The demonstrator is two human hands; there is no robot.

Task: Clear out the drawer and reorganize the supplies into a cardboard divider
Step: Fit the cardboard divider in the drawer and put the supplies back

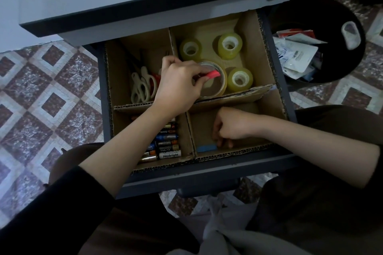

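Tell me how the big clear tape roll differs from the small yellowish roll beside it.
The big clear tape roll is wider, with a large hole; the small yellowish roll has a small white core. The big roll looks see-through, the small roll yellow. The left hand holds a red piece over the big roll; no hand touches the small roll. Both lie flat in one cardboard divider compartment.

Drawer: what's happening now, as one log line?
left hand: pinches red piece at tape roll | right hand: in front-right compartment, by blue piece
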